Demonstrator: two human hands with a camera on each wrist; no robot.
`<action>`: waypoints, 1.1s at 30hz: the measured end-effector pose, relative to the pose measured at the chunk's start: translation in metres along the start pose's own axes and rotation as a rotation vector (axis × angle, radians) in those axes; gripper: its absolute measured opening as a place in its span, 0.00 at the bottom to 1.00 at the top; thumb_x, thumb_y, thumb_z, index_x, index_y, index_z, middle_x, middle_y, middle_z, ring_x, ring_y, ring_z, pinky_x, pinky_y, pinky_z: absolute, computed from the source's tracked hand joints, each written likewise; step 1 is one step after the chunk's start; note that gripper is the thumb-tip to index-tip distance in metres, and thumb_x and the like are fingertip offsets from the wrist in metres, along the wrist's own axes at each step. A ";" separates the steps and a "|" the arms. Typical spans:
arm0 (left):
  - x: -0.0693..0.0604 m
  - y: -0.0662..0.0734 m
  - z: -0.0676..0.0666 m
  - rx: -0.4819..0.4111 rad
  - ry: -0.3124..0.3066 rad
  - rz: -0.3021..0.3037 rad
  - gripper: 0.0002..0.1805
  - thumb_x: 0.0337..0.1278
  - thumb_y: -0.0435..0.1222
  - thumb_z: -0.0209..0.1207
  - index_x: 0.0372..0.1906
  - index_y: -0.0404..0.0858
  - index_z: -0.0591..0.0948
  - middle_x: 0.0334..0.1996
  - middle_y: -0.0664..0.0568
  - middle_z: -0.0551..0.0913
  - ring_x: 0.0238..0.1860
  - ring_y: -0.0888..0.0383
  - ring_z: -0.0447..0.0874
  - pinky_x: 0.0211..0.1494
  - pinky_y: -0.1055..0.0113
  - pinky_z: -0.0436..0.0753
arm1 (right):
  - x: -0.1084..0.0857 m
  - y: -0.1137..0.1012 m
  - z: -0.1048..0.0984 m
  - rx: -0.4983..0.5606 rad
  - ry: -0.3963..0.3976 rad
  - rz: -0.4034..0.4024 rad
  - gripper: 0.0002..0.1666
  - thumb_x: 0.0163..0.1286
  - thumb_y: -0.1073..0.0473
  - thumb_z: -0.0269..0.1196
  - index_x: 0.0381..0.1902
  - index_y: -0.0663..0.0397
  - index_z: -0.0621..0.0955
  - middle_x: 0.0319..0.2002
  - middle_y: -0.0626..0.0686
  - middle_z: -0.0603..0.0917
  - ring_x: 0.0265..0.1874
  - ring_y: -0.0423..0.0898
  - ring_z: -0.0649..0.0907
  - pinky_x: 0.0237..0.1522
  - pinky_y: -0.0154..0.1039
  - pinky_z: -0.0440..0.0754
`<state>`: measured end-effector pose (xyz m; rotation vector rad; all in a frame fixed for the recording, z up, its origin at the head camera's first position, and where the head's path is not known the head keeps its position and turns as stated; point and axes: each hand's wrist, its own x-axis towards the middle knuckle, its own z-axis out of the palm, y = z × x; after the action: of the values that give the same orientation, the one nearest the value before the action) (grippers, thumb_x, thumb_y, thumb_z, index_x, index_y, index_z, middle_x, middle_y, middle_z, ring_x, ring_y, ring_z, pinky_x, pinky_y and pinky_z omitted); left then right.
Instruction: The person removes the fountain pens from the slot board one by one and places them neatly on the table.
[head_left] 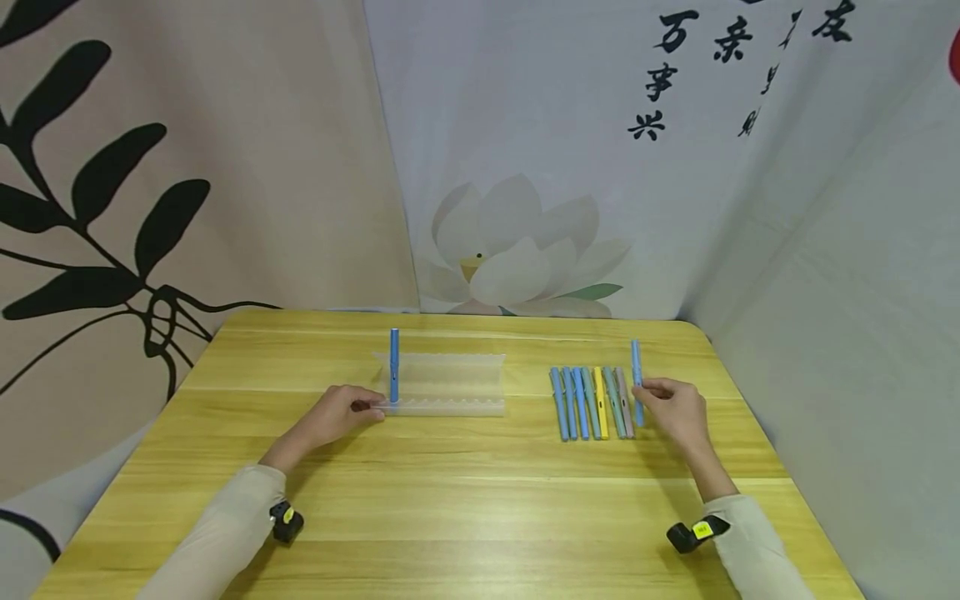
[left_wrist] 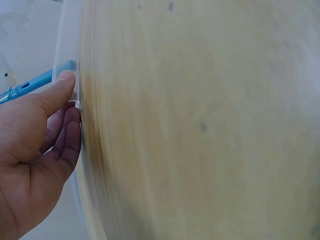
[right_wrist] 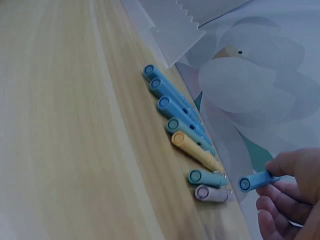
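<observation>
My left hand (head_left: 339, 421) pinches the left end of a clear, notched plastic pen rack (head_left: 453, 407), thumb in front and fingers curled behind, as the left wrist view shows. One blue pen (head_left: 394, 362) stands upright in the rack close to that hand. Over on the right, my right hand (head_left: 678, 414) holds a light blue pen (head_left: 636, 360) between thumb and fingers, just right of a row of pens. In the right wrist view, the round end of this held pen (right_wrist: 252, 181) faces the camera, raised beside the row.
Several pens lie side by side on the wooden table (head_left: 465, 517): blue ones (head_left: 559, 404), green ones (head_left: 591, 402), a yellow one (head_left: 601, 402) and a greyish-purple one (head_left: 624, 403). Printed cloth (head_left: 525, 125) hangs behind the table and along its right side.
</observation>
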<state>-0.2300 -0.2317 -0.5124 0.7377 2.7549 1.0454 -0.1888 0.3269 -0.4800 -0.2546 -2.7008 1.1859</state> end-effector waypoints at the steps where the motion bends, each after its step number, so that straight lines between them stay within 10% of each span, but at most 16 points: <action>1: 0.000 0.000 0.000 0.001 0.001 0.001 0.18 0.66 0.38 0.66 0.55 0.32 0.86 0.43 0.49 0.89 0.39 0.61 0.83 0.43 0.66 0.84 | 0.000 0.002 0.000 -0.002 -0.004 0.008 0.24 0.73 0.49 0.66 0.54 0.63 0.86 0.45 0.62 0.89 0.43 0.55 0.86 0.36 0.38 0.81; 33: 0.001 0.001 0.001 0.001 -0.004 -0.021 0.18 0.68 0.39 0.65 0.56 0.33 0.86 0.46 0.47 0.89 0.42 0.59 0.85 0.44 0.65 0.84 | 0.011 0.027 0.007 -0.170 -0.067 0.094 0.21 0.69 0.49 0.69 0.43 0.65 0.89 0.41 0.62 0.90 0.40 0.58 0.86 0.36 0.44 0.81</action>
<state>-0.2304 -0.2304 -0.5127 0.7082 2.7539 1.0371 -0.1984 0.3423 -0.5042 -0.3753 -2.8811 1.0054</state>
